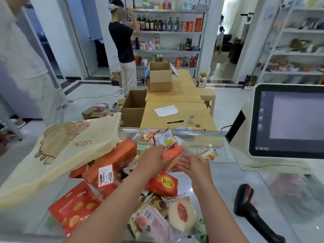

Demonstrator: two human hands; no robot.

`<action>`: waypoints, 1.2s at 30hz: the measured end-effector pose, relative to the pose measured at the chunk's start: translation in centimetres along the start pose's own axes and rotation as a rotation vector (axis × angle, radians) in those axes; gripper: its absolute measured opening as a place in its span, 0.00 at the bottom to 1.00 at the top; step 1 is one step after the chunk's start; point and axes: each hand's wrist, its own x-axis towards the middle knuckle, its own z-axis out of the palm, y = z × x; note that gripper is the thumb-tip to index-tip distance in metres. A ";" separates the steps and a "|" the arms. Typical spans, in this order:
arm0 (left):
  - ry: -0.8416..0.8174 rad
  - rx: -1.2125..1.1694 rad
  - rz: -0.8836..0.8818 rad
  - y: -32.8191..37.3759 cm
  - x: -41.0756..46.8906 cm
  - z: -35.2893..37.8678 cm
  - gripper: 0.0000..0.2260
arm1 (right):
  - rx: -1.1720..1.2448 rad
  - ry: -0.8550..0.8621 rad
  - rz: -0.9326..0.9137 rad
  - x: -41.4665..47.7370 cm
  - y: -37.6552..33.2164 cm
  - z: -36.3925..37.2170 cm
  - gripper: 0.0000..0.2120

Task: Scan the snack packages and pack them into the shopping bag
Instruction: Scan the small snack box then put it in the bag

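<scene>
A heap of snack packages covers the glass counter (228, 181). My left hand (151, 159) grips an orange-red snack pack (172, 153) at the pile's far side. My right hand (193, 165) is beside that pack with its palm turned toward it and its fingers straight. A cream cloth shopping bag (70, 151) printed with LUCK lies flat on the left, its edge over an orange box (112, 162). A red cracker bag (73, 207), a pink pack (152, 223) and a round white cake pack (182, 213) lie near me. The black barcode scanner (249, 207) rests at the right.
A white checkout screen (287, 120) stands at the right of the counter. Beyond the counter are wooden tables (178, 113) with paper, a pen and open cardboard boxes (160, 76). One person stands at the left, another by the stocked shelves (168, 30).
</scene>
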 end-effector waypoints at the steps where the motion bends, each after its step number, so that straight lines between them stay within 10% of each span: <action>1: -0.009 0.048 -0.053 0.2 0.3 0.8 0.25 | -0.010 -0.005 0.007 0.3 -0.1 -0.8 0.08; 11: 0.054 0.088 -0.085 0.8 1.3 4.3 0.21 | -0.136 0.000 0.025 2.9 0.5 -5.0 0.08; 15: -0.053 -0.138 -0.053 2.0 1.4 2.4 0.20 | -0.894 -0.119 -0.375 3.8 0.7 -7.4 0.34; 19: -0.164 -0.488 0.024 4.2 1.7 1.0 0.13 | -1.070 -0.269 -0.519 4.3 -0.9 -8.7 0.51; 36: -0.545 -0.881 -0.016 9.1 1.5 6.4 0.26 | -0.501 -0.209 -0.241 4.0 -4.0 -14.8 0.22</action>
